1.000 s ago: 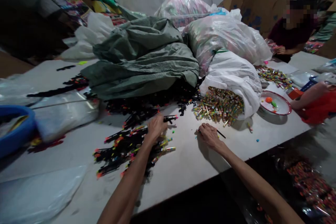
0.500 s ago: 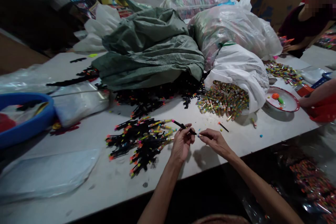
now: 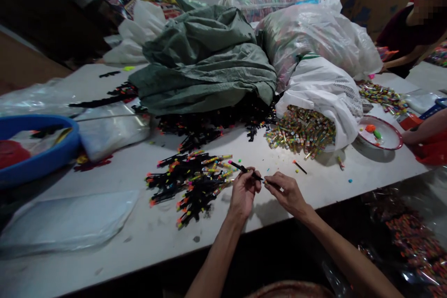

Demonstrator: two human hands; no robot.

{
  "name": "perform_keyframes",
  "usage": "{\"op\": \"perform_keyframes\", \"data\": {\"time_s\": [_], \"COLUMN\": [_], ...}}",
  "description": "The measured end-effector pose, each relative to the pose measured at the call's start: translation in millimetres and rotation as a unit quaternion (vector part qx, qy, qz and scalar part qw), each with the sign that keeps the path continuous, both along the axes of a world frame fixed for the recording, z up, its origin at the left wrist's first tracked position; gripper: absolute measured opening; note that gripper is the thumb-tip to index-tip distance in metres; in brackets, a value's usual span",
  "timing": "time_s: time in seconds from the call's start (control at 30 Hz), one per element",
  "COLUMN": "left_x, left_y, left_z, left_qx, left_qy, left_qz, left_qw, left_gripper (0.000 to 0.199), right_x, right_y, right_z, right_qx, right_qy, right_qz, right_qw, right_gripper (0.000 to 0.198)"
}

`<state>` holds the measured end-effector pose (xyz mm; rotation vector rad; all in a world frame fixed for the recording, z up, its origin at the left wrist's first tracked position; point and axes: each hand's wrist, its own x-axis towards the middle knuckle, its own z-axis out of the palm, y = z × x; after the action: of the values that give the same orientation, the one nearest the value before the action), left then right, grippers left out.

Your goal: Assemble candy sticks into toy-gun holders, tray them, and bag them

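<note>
My left hand (image 3: 244,192) pinches a thin black stick with a pink tip (image 3: 240,166) over the near edge of the white table (image 3: 146,237). My right hand (image 3: 284,190) meets it from the right, fingertips closed on a small part at the stick's near end. Just left of my hands lies a pile of black sticks with bright coloured tips (image 3: 190,181). Another single black stick (image 3: 299,166) lies on the table beyond my right hand.
A white sack (image 3: 324,93) spills small multicoloured pieces (image 3: 300,130). Behind are a grey-green sack (image 3: 206,65) and clear bags (image 3: 314,37). A red-rimmed bowl (image 3: 386,139), a blue basin (image 3: 42,160) and plastic sheets (image 3: 70,221) sit around. Another person's arm (image 3: 424,128) rests at right.
A second ago my left hand reached into the stick pile and my right lay flat on the table. Both have since come together at the near edge holding one stick.
</note>
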<state>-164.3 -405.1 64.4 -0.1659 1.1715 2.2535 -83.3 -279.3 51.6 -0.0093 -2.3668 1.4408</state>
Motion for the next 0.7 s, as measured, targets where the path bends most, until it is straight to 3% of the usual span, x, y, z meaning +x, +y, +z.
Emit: {"op": "perform_keyframes", "data": {"time_s": [0.27, 0.4, 0.5, 0.57, 0.6, 0.67, 0.7], "left_x": [-2.1, -5.4, -22.4, -48.8, -67.4, -112.8, -137.5], "left_y": [-13.2, -29.7, -57.3, -80.9, -91.9, -108.1, -112.2], "left_z": [-10.4, -2.1, 8.1, 13.6, 15.6, 17.6, 17.5], "left_qx": [-0.021, -0.050, -0.171, -0.323, -0.412, -0.584, -0.678], "left_qy": [-0.015, 0.037, 0.121, 0.207, 0.252, 0.339, 0.368], "left_qz": [0.025, 0.024, -0.002, 0.029, 0.059, 0.083, 0.051], "left_qw": [0.999, 0.998, 0.978, 0.923, 0.874, 0.732, 0.634], "left_gripper": [0.026, 0.034, 0.055, 0.068, 0.070, 0.058, 0.048], "right_x": [-8.5, -21.0, -40.7, -56.6, -64.1, -76.4, -80.7], "right_y": [-14.4, -25.2, -29.2, -29.5, -29.0, -26.8, -24.7], "right_z": [1.7, -12.6, -16.8, -14.5, -12.8, -10.9, -11.0], "right_qx": [0.166, 0.110, 0.091, 0.133, 0.160, 0.209, 0.225], "right_qy": [-0.074, -0.038, -0.045, -0.069, -0.080, -0.099, -0.109], "right_qz": [0.063, 0.070, 0.058, 0.066, 0.076, 0.099, 0.101], "right_qw": [0.981, 0.991, 0.993, 0.987, 0.981, 0.968, 0.963], "right_gripper": [0.026, 0.027, 0.027, 0.026, 0.026, 0.032, 0.038]}}
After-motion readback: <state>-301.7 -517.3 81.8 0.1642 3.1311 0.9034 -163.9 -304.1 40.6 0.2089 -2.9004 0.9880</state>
